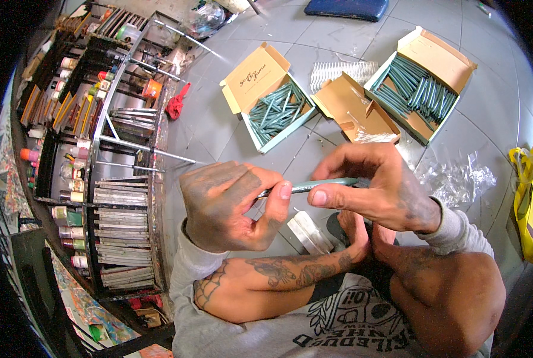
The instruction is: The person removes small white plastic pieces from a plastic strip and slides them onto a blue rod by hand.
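Observation:
In front of my chest, a teal pen (326, 184) with pale lettering on its barrel lies nearly level between my hands. My left hand (233, 206) pinches its left end between thumb and fingers; the tip there is mostly hidden. My right hand (371, 188) has its thumb along the near side and its fingers curled over the far side, toward the right end. Beyond them on the floor, an open carton (273, 143) holds a jumbled heap of similar teal pens. A second open carton (429, 136), farther right, holds more of them in looser rows.
Between the cartons sits an open brown cardboard box (353, 104), a ribbed clear plastic piece (343, 70) behind it. Crumpled clear wrap (460, 179) and a yellow bag (526, 203) lie right. A white block-shaped object (308, 231) is by my feet. A metal rack (123, 143) with bottles stands left.

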### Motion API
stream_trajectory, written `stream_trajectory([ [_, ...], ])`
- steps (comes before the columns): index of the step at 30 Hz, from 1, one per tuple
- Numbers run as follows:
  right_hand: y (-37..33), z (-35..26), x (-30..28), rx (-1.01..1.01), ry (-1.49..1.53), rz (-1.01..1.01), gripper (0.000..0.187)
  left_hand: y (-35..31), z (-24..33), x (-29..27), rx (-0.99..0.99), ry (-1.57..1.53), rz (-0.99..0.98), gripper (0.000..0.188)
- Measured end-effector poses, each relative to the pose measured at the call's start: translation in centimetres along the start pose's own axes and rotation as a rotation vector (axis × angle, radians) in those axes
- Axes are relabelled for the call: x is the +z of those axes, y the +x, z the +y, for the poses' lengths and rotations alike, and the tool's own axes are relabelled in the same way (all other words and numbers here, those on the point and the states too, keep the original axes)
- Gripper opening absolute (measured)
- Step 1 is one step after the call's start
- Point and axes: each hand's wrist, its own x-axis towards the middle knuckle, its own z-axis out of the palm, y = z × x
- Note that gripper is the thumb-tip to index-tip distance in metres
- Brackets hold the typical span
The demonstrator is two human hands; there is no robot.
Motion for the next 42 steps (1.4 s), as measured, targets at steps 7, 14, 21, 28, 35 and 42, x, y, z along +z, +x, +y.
stream_trajectory([
  [7,-0.1,-2.5,0.0,0.416,0.348,-0.326,0.031,-0.6,-1.7,0.1,0.217,-0.037,0.049,0.01],
  [14,-0.9,-0.4,0.4,0.452,0.612,-0.58,0.033,-0.7,-3.3,0.8,0.404,-0.142,0.134,0.009],
  [21,-0.8,0.3,2.0,0.465,0.596,-0.465,0.038,-1.0,-5.6,2.2,0.307,-0.115,0.409,0.03],
  [28,0.2,0.9,3.5,0.21,0.616,-0.152,0.034,-2.7,-2.5,3.8,-0.274,-0.868,-0.113,0.048],
  [35,0.1,0.6,3.9,0.11,0.445,-0.018,0.034,-1.7,-0.4,4.2,-0.528,-1.061,-0.007,0.029],
  [42,0.3,0.8,4.7,0.057,0.415,-0.03,0.042,-1.1,-0.8,4.4,-0.681,-1.292,0.073,0.041],
])
